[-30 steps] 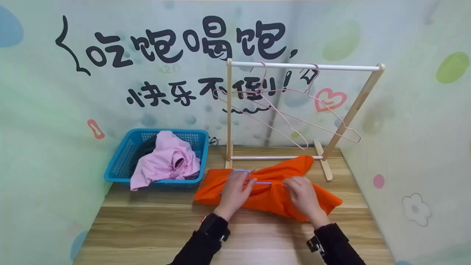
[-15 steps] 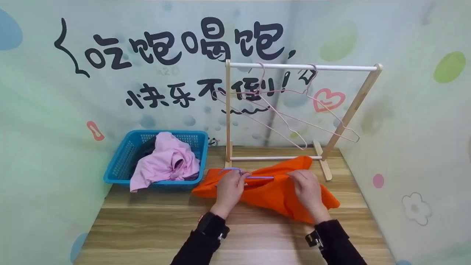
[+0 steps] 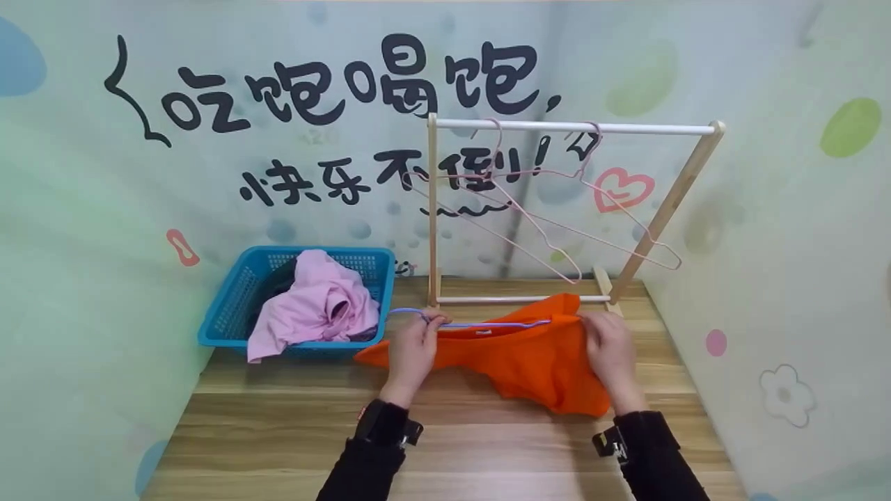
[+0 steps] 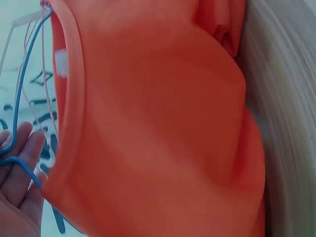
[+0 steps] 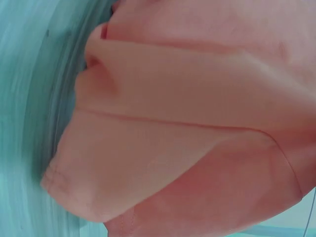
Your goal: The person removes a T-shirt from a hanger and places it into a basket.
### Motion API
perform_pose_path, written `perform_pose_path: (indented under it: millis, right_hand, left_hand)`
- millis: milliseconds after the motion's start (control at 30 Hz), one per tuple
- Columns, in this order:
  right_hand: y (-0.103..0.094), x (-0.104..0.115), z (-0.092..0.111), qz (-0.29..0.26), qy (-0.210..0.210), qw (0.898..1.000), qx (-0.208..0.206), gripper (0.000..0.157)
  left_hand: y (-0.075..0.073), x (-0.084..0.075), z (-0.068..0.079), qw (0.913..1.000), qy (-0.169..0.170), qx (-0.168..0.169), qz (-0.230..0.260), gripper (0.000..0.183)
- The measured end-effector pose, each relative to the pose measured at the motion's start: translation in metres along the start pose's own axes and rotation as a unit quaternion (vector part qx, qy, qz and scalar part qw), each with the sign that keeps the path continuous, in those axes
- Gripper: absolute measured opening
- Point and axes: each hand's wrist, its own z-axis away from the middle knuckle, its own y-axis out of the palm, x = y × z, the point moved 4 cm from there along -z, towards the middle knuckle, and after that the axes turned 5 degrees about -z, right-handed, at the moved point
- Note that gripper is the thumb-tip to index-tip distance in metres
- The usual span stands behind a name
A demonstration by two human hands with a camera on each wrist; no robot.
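My left hand (image 3: 412, 351) grips a blue wire clothes hanger (image 3: 498, 325) near the base of its hook, which points left. In the left wrist view, fingers (image 4: 24, 163) lie around the hanger wire beside the neckline. An orange T-shirt (image 3: 539, 369) hangs from the hanger's right part, its lower folds near the table. My right hand (image 3: 614, 355) pinches the shirt at its right shoulder; whether it also holds the hanger's end inside is hidden. A white neck label (image 4: 61, 63) shows inside the collar. Only orange cloth (image 5: 173, 89) fills the right wrist view; no fingers show there.
Behind the shirt stands a wooden rack with a white top rail (image 3: 647, 129). Two pink hangers (image 3: 536, 229) hang from it. To the left, a blue basket (image 3: 223, 313) holds a pink garment (image 3: 306, 306) and dark cloth on the wood-patterned table (image 3: 278, 431).
The left hand has moved left and up with the hanger. The right hand has moved right and up, drawing the shirt's right shoulder with it; the shirt has lifted and its neckline is straighter.
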Motion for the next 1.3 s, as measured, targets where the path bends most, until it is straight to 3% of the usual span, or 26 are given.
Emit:
perform_pose_path:
  millis: [200,400,500,700,867,1033,1300]
  right_hand:
    - [-0.005,-0.011,0.001,-0.007,0.058,0.998,-0.005,0.013]
    - [-0.002,-0.016,0.005,0.012,0.069,0.998,0.005,0.012]
    - [0.003,-0.015,0.008,0.023,0.072,0.997,0.018,0.011]
    - [0.013,-0.01,0.01,0.012,0.06,0.996,0.059,0.01]
    - [0.02,-0.004,0.009,-0.035,0.014,0.995,0.093,0.03]
    - [0.026,0.01,0.007,-0.065,-0.051,0.987,0.14,0.049]
    - [0.043,0.03,0.011,-0.071,-0.078,0.973,0.205,0.026]
  left_hand:
    - [-0.01,0.011,-0.002,0.9977,-0.039,-0.015,0.052,0.01]
    - [-0.014,0.014,-0.002,0.9923,-0.096,-0.012,0.078,0.012]
    - [-0.014,0.013,-0.002,0.9925,-0.091,-0.011,0.082,0.012]
    - [-0.009,0.011,0.0,0.9968,-0.045,-0.011,0.065,0.01]
    - [-0.004,0.009,0.004,0.9982,-0.041,0.006,0.043,0.01]
    - [0.002,0.006,0.007,0.999,-0.038,0.022,0.004,0.012]
    - [0.011,0.002,0.011,0.9985,-0.023,0.04,-0.028,0.012]
